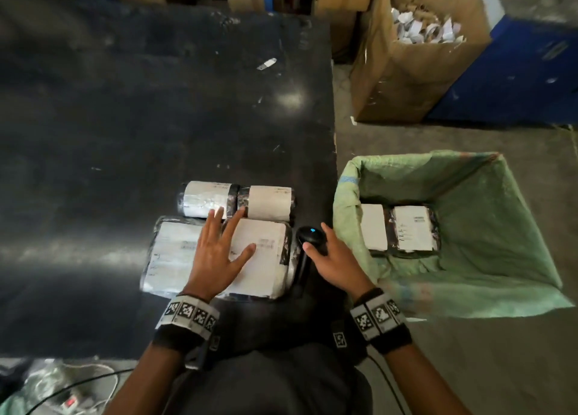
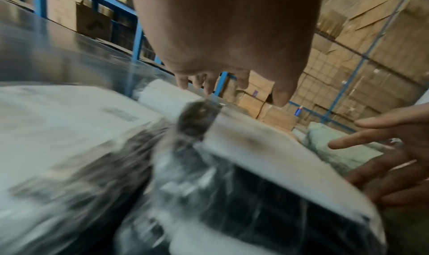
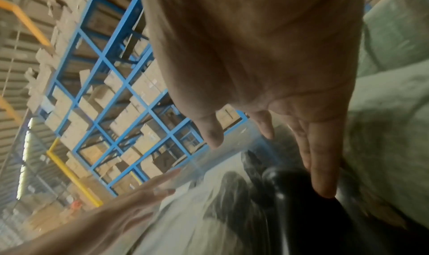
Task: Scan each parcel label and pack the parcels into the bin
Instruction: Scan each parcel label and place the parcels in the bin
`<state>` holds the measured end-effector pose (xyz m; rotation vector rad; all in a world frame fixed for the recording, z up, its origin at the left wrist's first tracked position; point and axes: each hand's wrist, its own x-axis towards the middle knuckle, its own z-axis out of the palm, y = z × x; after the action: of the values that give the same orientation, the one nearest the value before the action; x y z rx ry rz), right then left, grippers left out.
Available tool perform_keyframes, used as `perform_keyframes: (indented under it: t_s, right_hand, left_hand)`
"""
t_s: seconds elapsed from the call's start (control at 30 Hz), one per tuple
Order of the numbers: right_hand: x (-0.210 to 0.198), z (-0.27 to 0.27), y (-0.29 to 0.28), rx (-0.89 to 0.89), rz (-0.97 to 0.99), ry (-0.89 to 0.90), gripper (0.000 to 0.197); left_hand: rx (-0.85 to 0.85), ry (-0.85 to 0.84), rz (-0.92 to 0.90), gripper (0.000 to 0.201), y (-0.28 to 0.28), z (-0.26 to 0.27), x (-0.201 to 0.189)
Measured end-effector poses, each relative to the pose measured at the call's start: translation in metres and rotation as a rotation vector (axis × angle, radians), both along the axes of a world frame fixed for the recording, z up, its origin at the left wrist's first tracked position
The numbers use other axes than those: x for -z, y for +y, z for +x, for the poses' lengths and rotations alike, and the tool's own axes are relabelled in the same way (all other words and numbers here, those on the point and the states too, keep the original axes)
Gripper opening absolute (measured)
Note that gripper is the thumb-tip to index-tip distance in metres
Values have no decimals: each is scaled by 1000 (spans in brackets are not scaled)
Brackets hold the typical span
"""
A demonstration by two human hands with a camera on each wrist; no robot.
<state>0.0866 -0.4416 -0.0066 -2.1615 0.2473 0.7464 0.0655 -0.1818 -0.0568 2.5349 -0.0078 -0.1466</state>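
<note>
Parcels: four lay on the black table (image 1: 125,117) near its right edge, two small rolled ones (image 1: 206,199) (image 1: 269,202) at the back, two flat ones in front, left (image 1: 170,252) and right (image 1: 262,255), labels up. Two more (image 1: 373,227) (image 1: 413,228) already sat in the green-lined bin (image 1: 469,274) on the floor just right of the table.

Left hand (image 1: 219,249) was spread flat, fingers straight, over the seam between the two flat parcels; whether it pressed them or hovered could not be told, as the left wrist view was blurred. Right hand (image 1: 331,258) lay over the scanner (image 1: 308,236), fingers fairly straight in the right wrist view, thumb beside the head, not yet wrapped round the grip. Scanner rested on the table between the right flat parcel and the bin, blue light on.

Judgement: step in hand was taking up the scanner for the next label. To do it well: close the right hand fully on the grip before lifting; keep the left hand clear of the barcode near its thumb; flatten the shiny wrap so the label reads without glare; mind the cable at the table edge. Then carry the scanned parcel beside the two in the bin.
</note>
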Motion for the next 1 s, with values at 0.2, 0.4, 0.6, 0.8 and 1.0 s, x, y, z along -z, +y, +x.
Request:
perform_keyframes:
  t_s: [0.2, 0.4, 0.6, 0.8, 1.0]
  right_hand:
    - [40, -11, 19, 132, -10, 74, 80]
    - [56, -16, 29, 339, 229, 37, 68]
    - [71, -21, 34, 518, 413, 27, 65]
    - [78, -13, 27, 560, 426, 80, 63]
    - [52, -2, 23, 596, 436, 89, 49]
  left_hand:
    - [-30, 112, -117, 91, 22, -46, 18]
    - [13, 155, -198, 106, 19, -64, 25]
    - [9, 223, -303, 114, 7, -64, 7]
    - [-49, 87, -289, 111, -8, -59, 2]
    - [-170, 153, -340, 97, -23, -34, -20]
